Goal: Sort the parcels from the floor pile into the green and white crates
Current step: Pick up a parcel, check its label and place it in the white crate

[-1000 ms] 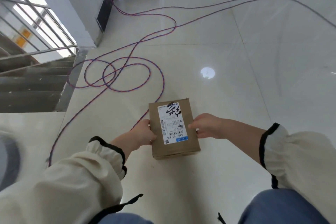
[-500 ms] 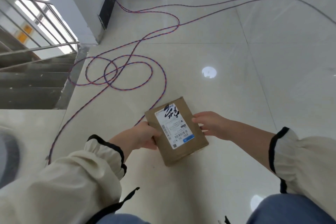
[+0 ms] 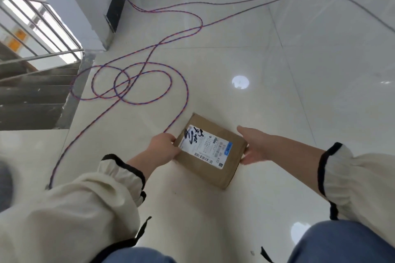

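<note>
I see the cardboard parcel (image 3: 210, 151) has turned further clockwise; left hand (image 3: 162, 149) pinches its corner, right hand (image 3: 254, 145) spread against its end, over glossy floor tiles (image 3: 277, 102).

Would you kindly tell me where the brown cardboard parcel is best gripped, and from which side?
Take the parcel by its opposite side edges, one hand from each side. It is a flat, shallow box, label up, so a thumb on top and fingers beneath should pinch it well, much as the left hand does.
</note>
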Demonstrator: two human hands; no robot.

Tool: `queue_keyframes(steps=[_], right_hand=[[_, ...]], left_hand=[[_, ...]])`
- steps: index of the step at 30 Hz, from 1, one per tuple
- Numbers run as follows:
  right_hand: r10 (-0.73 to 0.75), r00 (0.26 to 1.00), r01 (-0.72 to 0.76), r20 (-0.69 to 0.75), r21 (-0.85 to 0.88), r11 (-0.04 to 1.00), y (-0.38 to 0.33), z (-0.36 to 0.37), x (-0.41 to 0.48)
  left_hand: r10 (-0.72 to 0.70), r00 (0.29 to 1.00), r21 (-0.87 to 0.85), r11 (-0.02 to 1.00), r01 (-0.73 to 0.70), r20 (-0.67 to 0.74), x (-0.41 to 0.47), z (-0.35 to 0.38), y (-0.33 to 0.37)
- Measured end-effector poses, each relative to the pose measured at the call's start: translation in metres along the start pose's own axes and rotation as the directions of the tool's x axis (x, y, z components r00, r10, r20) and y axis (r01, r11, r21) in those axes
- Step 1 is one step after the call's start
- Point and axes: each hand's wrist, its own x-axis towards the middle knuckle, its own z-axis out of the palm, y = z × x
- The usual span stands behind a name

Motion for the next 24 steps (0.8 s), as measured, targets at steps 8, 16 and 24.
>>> queue_keyframes(steps=[8, 16, 24], right_hand=[[-0.275, 0.961, 0.277, 0.039, -0.084, 0.957, -0.017, -0.006, -0.006], [-0.132, 0.980, 0.110, -0.151, -0.147, 0.983, -0.006, -0.010, -0.006], [0.305, 0.916, -0.334, 0.261, 0.071, 0.940, 0.035, -0.020, -0.014]], left_hand=[[-0.191, 0.863, -0.365, 0.847, 0.386, 0.468, -0.023, 0.020, -0.007], [-0.265, 0.899, -0.613, 0.661, 0.432, 0.348, -0.015, 0.009, 0.013], [0.179, 0.983, 0.257, 0.949, -0.184, 0.044, 0.013, 0.014, 0.033]])
